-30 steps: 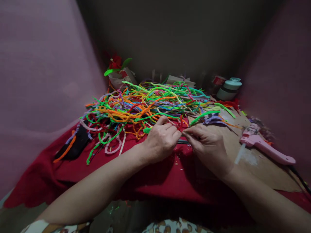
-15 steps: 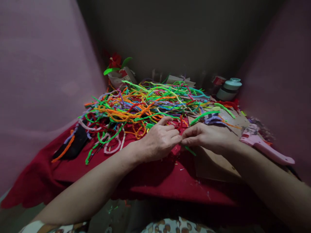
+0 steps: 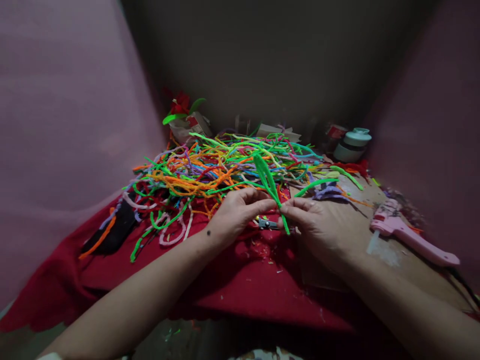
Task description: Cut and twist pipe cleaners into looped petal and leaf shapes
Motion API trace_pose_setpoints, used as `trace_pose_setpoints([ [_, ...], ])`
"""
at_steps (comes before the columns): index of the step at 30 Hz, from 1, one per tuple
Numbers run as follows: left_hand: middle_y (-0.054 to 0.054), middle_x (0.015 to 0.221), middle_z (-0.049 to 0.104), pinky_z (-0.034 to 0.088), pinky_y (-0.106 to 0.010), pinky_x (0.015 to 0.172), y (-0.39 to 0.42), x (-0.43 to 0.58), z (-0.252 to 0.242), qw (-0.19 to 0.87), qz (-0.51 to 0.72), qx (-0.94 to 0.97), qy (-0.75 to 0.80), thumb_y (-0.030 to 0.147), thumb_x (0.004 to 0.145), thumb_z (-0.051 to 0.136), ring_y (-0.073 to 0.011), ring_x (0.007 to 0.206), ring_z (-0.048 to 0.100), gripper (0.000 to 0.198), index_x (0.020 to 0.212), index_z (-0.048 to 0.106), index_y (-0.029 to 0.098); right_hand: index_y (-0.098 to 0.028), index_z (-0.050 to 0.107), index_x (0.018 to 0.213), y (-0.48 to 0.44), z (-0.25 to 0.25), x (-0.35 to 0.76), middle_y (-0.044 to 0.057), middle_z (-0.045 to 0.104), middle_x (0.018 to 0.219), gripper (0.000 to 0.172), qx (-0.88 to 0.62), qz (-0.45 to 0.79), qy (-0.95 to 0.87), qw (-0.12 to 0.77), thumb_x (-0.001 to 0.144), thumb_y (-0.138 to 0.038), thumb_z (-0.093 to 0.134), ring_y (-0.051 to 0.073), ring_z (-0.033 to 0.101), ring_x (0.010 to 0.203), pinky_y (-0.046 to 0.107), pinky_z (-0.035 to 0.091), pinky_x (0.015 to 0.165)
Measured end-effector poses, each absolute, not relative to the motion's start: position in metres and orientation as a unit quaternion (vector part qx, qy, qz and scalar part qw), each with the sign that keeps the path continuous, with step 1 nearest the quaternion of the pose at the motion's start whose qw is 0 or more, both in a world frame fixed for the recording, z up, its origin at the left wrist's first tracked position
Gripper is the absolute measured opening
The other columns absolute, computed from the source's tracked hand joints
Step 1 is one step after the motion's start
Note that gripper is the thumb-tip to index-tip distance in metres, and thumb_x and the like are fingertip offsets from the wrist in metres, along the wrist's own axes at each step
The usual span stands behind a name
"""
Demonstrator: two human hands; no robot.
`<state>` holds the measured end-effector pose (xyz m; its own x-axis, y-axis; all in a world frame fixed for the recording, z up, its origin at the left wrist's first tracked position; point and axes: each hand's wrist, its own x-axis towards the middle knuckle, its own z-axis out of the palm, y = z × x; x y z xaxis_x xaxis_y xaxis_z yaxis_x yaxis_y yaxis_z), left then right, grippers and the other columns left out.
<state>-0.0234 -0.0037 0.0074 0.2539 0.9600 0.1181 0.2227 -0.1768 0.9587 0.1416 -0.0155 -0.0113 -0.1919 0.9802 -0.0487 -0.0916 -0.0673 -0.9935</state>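
A bright green pipe cleaner (image 3: 263, 172), bent into a narrow leaf-like loop with a stem below, stands upright between my hands. My left hand (image 3: 238, 212) pinches it from the left, thumb and forefinger closed where the loop meets the stem. From the other side my right hand (image 3: 313, 217) grips the same spot with its fingertips, and the stem end sticks out underneath. Just below the fingers shows a small metal tool (image 3: 267, 224), partly hidden, its kind unclear. Behind the hands lies a big tangled heap of coloured pipe cleaners (image 3: 210, 170).
A pink glue gun (image 3: 416, 232) rests on a brown board (image 3: 348, 220) at the right, near loose green and purple pieces. A pale teal-lidded jar (image 3: 352, 145) stands behind. A black object (image 3: 118, 227) lies left on the red cloth (image 3: 210, 280).
The green loop has come upright into clear view between my hands. My left hand has turned to a thumb-and-finger pinch, and the metal tool now shows below.
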Motion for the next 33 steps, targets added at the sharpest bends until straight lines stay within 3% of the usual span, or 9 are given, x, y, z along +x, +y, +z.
trace_pose_setpoints([
  [2,0.002,0.06,0.057,0.04,-0.022,0.047,-0.0026,-0.0183,0.0051,0.571,0.375,0.566,0.462,0.038,0.071,0.064,-0.0086,0.049,0.051,0.025,0.075,0.062,0.014,-0.015,0.06,0.066,-0.0179,-0.0139,0.1405,0.0,0.059,0.057,0.022,-0.436,0.586,-0.517,0.446,0.075,-0.035,0.06,0.011,0.049,0.049,0.024,0.038,0.051],
  [6,0.001,0.052,0.057,0.036,-0.02,0.043,-0.004,-0.0139,0.0016,0.61,0.39,0.508,0.468,0.034,0.065,0.069,-0.0076,0.045,0.05,0.023,0.065,0.062,0.013,-0.014,0.062,0.068,-0.0191,-0.0179,0.1391,0.002,0.061,0.06,0.022,-0.417,0.622,-0.517,0.414,0.075,-0.035,0.06,0.012,0.053,0.053,0.025,0.041,0.053],
  [12,0.0,0.054,0.057,0.035,-0.022,0.043,-0.0021,-0.0162,-0.0024,0.598,0.377,0.532,0.466,0.035,0.066,0.068,-0.0075,0.044,0.047,0.023,0.061,0.062,0.013,-0.014,0.062,0.062,-0.0176,-0.0185,0.1379,0.0,0.061,0.055,0.02,-0.411,0.641,-0.471,0.445,0.069,-0.031,0.068,0.01,0.051,0.046,0.023,0.039,0.048],
  [17,0.005,0.047,0.046,0.031,-0.02,0.039,0.0017,-0.0174,0.0002,0.579,0.425,0.508,0.475,0.031,0.063,0.07,-0.0045,0.04,0.038,0.021,0.061,0.059,0.013,-0.016,0.059,0.06,-0.0203,-0.0185,0.1366,-0.001,0.061,0.05,0.019,-0.444,0.645,-0.452,0.427,0.067,-0.03,0.069,0.009,0.047,0.037,0.021,0.033,0.038],
  [23,0.004,0.051,0.049,0.028,-0.018,0.041,0.0002,-0.0181,0.0025,0.608,0.408,0.509,0.453,0.025,0.062,0.07,-0.0033,0.043,0.037,0.015,0.063,0.063,0.011,-0.015,0.066,0.07,-0.0183,-0.0202,0.1361,0.002,0.066,0.06,0.022,-0.429,0.614,-0.508,0.426,0.072,-0.037,0.065,0.012,0.057,0.053,0.023,0.042,0.052],
  [29,0.004,0.048,0.046,0.026,-0.019,0.044,-0.0034,-0.0141,0.0047,0.6,0.396,0.526,0.455,0.03,0.062,0.071,-0.0038,0.044,0.035,0.021,0.06,0.064,0.011,-0.016,0.06,0.059,-0.0187,-0.0199,0.1365,-0.001,0.058,0.05,0.027,-0.467,0.594,-0.513,0.407,0.072,-0.039,0.062,0.007,0.043,0.04,0.02,0.032,0.041],
  [33,0.002,0.056,0.055,0.034,-0.02,0.053,-0.0045,-0.0125,0.0053,0.611,0.405,0.537,0.418,0.027,0.061,0.072,-0.0068,0.053,0.045,0.017,0.061,0.066,0.011,-0.016,0.057,0.056,-0.0213,-0.0189,0.1362,-0.002,0.053,0.048,0.029,-0.475,0.528,-0.584,0.394,0.077,-0.035,0.054,0.008,0.042,0.043,0.021,0.032,0.043],
])
